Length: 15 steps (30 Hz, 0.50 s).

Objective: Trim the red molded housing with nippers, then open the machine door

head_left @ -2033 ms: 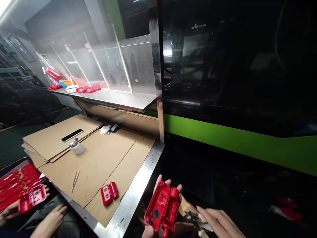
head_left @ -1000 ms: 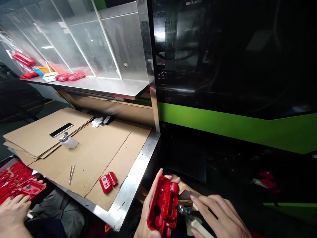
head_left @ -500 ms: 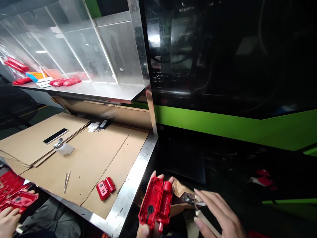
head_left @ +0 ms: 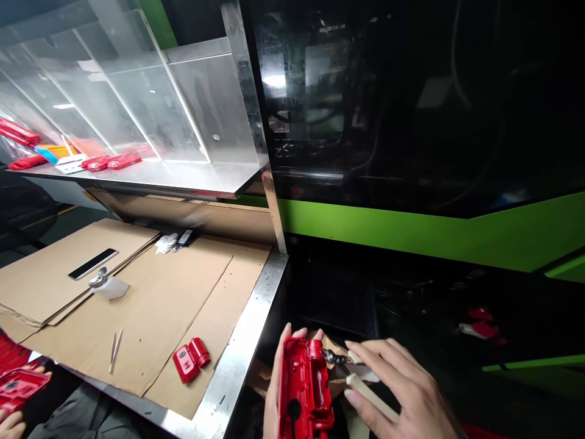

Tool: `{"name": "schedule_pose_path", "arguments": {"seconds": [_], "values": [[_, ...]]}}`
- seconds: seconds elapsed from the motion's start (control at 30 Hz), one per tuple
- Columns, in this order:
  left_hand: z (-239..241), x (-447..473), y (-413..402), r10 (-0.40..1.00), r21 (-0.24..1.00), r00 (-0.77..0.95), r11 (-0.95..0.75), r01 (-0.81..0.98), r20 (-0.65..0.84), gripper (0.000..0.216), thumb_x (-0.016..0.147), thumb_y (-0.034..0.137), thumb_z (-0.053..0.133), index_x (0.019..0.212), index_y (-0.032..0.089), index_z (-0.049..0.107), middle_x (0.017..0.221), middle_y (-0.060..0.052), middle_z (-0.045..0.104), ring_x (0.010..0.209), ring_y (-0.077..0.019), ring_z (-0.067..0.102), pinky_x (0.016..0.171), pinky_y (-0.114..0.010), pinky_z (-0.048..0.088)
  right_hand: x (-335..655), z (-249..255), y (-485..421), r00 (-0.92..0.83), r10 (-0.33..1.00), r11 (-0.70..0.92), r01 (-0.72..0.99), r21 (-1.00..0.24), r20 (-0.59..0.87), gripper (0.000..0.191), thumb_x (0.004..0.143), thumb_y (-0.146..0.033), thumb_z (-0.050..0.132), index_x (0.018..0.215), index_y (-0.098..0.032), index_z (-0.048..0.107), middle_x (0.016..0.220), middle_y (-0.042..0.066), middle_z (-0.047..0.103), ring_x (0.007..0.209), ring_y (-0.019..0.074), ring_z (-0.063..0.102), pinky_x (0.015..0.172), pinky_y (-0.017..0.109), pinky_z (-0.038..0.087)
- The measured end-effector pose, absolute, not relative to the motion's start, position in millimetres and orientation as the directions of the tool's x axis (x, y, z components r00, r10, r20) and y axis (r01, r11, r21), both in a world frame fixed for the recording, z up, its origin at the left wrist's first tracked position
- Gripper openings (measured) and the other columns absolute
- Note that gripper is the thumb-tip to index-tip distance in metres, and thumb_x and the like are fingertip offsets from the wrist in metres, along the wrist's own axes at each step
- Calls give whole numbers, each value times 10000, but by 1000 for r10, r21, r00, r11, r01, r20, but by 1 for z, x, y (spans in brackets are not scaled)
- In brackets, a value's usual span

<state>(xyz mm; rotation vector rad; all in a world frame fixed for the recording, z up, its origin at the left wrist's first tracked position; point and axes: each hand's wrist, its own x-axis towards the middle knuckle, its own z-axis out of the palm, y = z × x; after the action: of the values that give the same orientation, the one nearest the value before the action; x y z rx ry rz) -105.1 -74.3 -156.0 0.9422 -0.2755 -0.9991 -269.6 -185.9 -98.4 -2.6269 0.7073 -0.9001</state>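
Note:
My left hand [head_left: 274, 390] grips a red plastic housing [head_left: 304, 390], open side up, low in the middle of the view. My right hand [head_left: 402, 390] holds small cutting pliers [head_left: 361, 381] with cream handles. Their metal jaws touch the housing's upper right corner. A piece of brown cardboard [head_left: 336, 360] lies under both hands.
A steel table [head_left: 242, 360] covered with cardboard sheets carries a second red housing [head_left: 189, 360], tweezers [head_left: 114, 350], a black phone [head_left: 92, 263] and a small bottle [head_left: 107, 285]. Another person's hand [head_left: 11, 424] holds a red part at bottom left. Red parts lie on the shelf [head_left: 109, 161].
My left hand turned the red housing more upright and drew it closer. My right hand brought the pliers' jaws against its top corner. The view shifted slightly right.

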Motion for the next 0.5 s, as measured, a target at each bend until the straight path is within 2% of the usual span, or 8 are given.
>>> {"name": "schedule_pose_path", "arguments": {"seconds": [0.07,0.13,0.3,0.43,0.5], "values": [[-151,-111,-76,-806,770,565,243,589,-178,543,784,379,833,1271,495,623,1395,58,595,1323,-278,555,1083,-343,519,-264,-97,-186,720,-519,-845,-353,-402,460,376,912,-410,654,1250,-252,609,1028,16,704,893,167,689,747,256,619],[-148,-118,-77,-801,797,590,287,532,-105,590,776,381,839,1311,449,600,1416,38,585,1348,-265,530,1104,-303,491,-260,-97,-186,753,-524,-833,-356,-425,397,371,911,-403,662,1255,-272,611,1041,5,698,912,161,680,770,258,616],[-147,-127,-75,-771,886,633,247,393,-66,543,883,353,720,1390,344,526,1466,-45,533,1388,-278,478,1180,-369,414,-252,-96,-185,781,-560,-780,-383,-495,277,337,918,-351,643,1249,-296,609,1033,-9,687,921,156,664,778,271,609],[-147,-132,-75,-763,912,644,218,347,-62,597,834,494,760,1371,409,515,1451,14,546,1397,-270,460,1201,-385,388,-251,-99,-184,797,-564,-765,-403,-503,218,288,925,-357,630,1208,-304,614,1006,-13,680,909,167,658,781,308,604],[-148,-133,-74,-762,911,644,219,349,-64,602,833,501,758,1374,409,510,1457,15,538,1407,-265,448,1203,-375,382,-253,-101,-183,802,-561,-764,-407,-501,204,281,923,-362,632,1197,-301,614,989,-12,676,893,169,655,762,313,602]]}}
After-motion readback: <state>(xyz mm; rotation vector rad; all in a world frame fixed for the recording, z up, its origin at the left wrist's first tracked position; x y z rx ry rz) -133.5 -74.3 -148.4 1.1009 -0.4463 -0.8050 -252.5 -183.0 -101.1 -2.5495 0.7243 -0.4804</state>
